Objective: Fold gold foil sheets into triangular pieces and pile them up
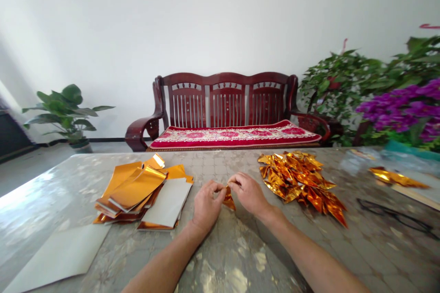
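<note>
Between my hands, just above the middle of the table, is a small piece of gold foil paper, partly folded to a point. My left hand pinches its upper left side with thumb and forefinger. From the right, my right hand pinches the top of the same piece, its fingertips close to the left ones. My fingers hide the upper part of the paper. A stack of flat gold foil paper sheets lies left of my hands. To the right is a heap of folded gold foil pieces.
A pale sheet lies at the table's front left. Black-framed glasses, another folded foil piece and clear plastic are at the right. Beyond the table stand a wooden bench and potted plants.
</note>
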Motion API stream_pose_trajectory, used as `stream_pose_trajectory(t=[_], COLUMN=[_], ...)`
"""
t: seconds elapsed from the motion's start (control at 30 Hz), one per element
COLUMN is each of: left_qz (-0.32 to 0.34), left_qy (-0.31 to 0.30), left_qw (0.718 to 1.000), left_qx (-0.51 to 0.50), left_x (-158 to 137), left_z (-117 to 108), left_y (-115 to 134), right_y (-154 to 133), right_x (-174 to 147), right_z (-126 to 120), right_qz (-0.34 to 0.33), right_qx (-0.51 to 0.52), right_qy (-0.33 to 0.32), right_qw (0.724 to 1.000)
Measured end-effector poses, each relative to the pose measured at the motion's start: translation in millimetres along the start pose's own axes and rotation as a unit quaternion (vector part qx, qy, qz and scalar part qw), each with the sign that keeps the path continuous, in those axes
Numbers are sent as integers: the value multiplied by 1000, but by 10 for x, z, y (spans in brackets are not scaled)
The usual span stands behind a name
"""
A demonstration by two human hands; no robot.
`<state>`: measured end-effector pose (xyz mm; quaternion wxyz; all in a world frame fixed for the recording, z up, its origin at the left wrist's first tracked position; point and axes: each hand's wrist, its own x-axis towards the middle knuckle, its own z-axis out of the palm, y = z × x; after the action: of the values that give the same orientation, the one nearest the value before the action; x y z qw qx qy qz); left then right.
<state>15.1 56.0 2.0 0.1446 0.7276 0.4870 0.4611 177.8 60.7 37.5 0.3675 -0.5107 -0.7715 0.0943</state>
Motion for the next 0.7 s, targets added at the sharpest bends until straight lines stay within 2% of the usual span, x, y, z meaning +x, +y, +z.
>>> stream_pose_trajectory(t=[0.17, 0.33, 0.47, 0.7], left_qz=[59, 87, 95, 87], left_qy=[20, 16, 4, -21], left_qw=[996, 991, 990, 994], left_qx=[61, 99, 101, 64], left_x=[-3, -34, -37, -14], left_z=[-66, -83, -71, -72], left_y=[19, 47, 54, 74], right_y=[-96, -144, -116, -74], right_x=[32, 18, 14, 31], right_z=[-101, -127, -130, -207], right_qz=[-52, -83, -86, -79], right_qx=[-102, -178, -182, -133], right_qy=[-40, -73, -107, -129], right_qw=[993, 978, 974, 980])
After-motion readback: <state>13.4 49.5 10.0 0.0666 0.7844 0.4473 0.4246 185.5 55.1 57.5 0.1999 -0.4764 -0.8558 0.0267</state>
